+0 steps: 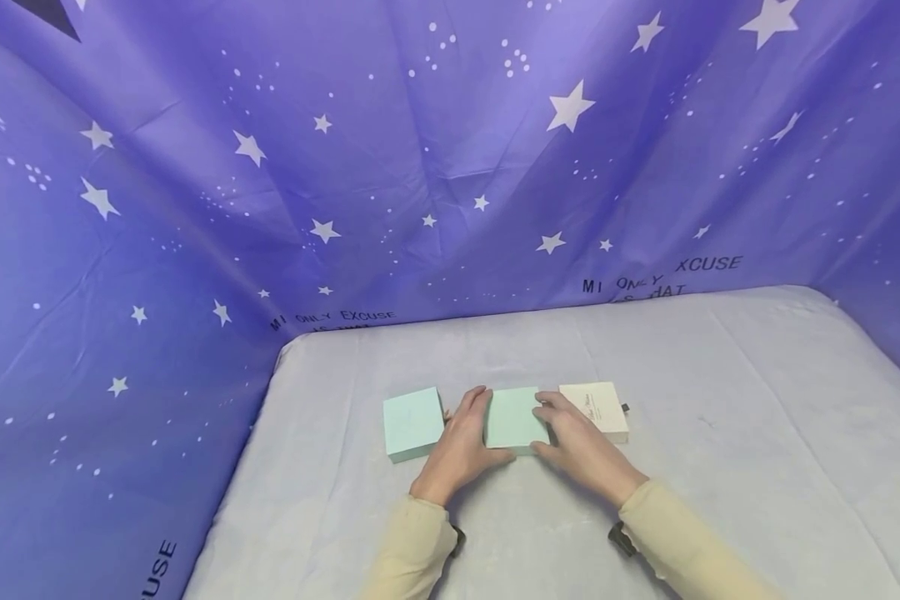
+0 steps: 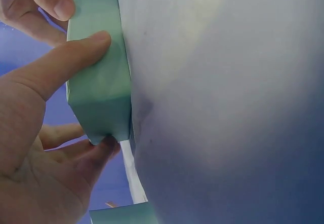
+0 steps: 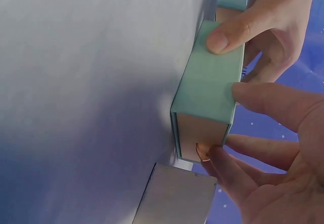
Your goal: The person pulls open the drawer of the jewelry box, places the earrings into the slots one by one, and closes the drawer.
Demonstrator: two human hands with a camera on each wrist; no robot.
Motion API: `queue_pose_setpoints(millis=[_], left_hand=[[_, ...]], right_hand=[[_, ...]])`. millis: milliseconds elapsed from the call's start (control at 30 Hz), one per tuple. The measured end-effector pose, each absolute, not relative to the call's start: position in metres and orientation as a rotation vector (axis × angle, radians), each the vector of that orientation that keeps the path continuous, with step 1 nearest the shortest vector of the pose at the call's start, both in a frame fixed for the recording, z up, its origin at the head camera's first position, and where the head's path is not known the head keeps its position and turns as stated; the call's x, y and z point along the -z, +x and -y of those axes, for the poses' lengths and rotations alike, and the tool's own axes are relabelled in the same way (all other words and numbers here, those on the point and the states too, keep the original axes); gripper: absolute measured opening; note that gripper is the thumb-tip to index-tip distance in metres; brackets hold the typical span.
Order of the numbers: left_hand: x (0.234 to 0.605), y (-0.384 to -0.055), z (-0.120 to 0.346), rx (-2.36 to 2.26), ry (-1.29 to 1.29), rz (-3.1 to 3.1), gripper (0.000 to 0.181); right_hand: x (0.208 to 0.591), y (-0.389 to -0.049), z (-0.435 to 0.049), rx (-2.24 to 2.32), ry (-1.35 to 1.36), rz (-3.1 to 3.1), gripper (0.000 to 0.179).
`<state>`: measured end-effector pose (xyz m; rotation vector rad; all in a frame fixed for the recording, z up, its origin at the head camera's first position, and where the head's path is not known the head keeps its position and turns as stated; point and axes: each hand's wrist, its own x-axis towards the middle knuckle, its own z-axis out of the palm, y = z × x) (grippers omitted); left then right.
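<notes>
A mint-green drawer box (image 1: 517, 418) lies flat between both hands in the head view. My left hand (image 1: 461, 446) grips its left part, the thumb on the near side and the fingers along the left end. At its right end is my right hand (image 1: 581, 450), which holds the box with the thumb at the near top edge. In the right wrist view, a fingertip touches a copper-coloured ribbon tab (image 3: 203, 152) on the box's pale end face. The left wrist view shows the left thumb pressed against the green near side (image 2: 96, 74).
Left of the hands sits a second mint-green box (image 1: 412, 422). To the right, partly behind the right hand, lies a white box (image 1: 603, 408) with dark lettering and a black tab (image 1: 626, 408). Everything rests on a pale cloth-covered surface (image 1: 757, 433), with a purple star-patterned curtain (image 1: 450, 167) behind.
</notes>
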<state>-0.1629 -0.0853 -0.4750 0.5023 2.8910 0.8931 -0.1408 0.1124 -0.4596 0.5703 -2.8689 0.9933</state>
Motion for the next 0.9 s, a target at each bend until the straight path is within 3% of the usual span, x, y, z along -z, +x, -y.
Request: queue_pose_setpoints(millis=[900], left_hand=[[0.458,-0.151,0.101,-0.832,0.602,-2.999,0.087]], right_hand=[[0.456,-0.139,-0.092,-1.017,0.601,2.727,0.060]])
